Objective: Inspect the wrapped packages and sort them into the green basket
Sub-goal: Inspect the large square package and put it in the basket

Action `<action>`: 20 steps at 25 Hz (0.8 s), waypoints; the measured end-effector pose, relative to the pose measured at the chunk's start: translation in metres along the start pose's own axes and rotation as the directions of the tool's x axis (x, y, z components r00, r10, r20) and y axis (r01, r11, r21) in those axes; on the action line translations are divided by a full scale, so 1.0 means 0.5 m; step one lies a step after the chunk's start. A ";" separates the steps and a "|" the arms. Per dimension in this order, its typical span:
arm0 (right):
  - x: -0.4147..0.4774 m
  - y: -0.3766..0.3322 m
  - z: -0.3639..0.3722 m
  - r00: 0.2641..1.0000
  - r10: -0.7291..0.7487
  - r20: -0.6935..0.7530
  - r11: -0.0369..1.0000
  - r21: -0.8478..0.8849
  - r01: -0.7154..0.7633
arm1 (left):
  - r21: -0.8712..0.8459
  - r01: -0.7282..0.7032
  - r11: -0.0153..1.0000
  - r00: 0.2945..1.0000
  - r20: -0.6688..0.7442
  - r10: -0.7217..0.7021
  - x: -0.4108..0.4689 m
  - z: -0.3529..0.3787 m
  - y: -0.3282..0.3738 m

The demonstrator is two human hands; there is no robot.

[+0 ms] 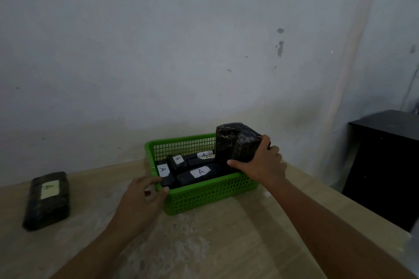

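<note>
over green basket [210,197] — right hand [260,165] gripping package [235,142]

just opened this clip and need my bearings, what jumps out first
The green basket stands out in the middle of the table, holding several black packages with white labels marked A. The right hand grips another black wrapped package upright over the basket's far right corner, while the left hand touches its near left corner. A lone package, also labelled, lies on the table at far left.
</note>
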State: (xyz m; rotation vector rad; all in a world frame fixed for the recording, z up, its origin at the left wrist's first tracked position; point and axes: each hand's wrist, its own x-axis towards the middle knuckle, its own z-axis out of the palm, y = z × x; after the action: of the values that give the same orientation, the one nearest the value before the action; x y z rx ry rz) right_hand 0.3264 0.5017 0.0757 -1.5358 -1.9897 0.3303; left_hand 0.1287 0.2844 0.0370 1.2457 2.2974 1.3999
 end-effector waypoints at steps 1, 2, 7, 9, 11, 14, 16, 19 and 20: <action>-0.001 0.007 -0.001 1.000 -0.001 0.010 1.000 0.019 0.001 | -0.004 -0.003 1.000 1.000 0.000 0.003 0.000 0.001 -0.001; -0.004 0.015 -0.001 1.000 -0.005 0.026 0.999 0.035 0.004 | -0.004 -0.006 1.000 1.000 -0.002 0.006 -0.001 0.002 -0.001; -0.031 0.041 -0.007 0.995 -0.019 0.094 0.999 0.037 0.015 | 0.030 -0.029 0.999 1.000 0.012 0.029 -0.008 0.004 0.008; -0.044 0.040 -0.017 0.998 -0.007 0.060 1.000 0.001 0.007 | 0.021 -0.031 0.999 0.999 0.015 0.031 -0.017 0.001 0.013; -0.065 0.028 -0.024 0.998 -0.053 -0.037 0.996 -0.068 0.051 | 0.020 -0.040 0.999 0.999 0.011 0.039 -0.026 -0.005 0.015; -0.116 -0.008 -0.032 0.960 -0.194 -0.200 0.979 -0.097 0.178 | 0.033 -0.044 0.998 0.999 0.005 0.044 -0.039 -0.021 0.016; -0.157 -0.042 -0.034 0.928 -0.290 -0.235 0.956 -0.029 0.292 | 0.050 -0.056 0.997 0.998 -0.008 0.056 -0.048 -0.035 0.019; -0.220 -0.100 -0.027 0.888 -0.434 -0.153 0.890 0.082 0.449 | 0.067 -0.071 0.995 0.996 -0.047 0.074 -0.070 -0.064 0.023; -0.238 -0.120 -0.021 0.877 -0.468 -0.109 0.869 0.120 0.479 | 0.079 -0.075 0.994 0.995 -0.055 0.079 -0.080 -0.078 0.022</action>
State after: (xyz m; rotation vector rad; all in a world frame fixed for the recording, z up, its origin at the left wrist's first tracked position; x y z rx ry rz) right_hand 0.3033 0.3702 0.0798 -0.9108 -2.1487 0.2001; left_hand 0.1396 0.2321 0.0565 1.3469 2.3862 1.4026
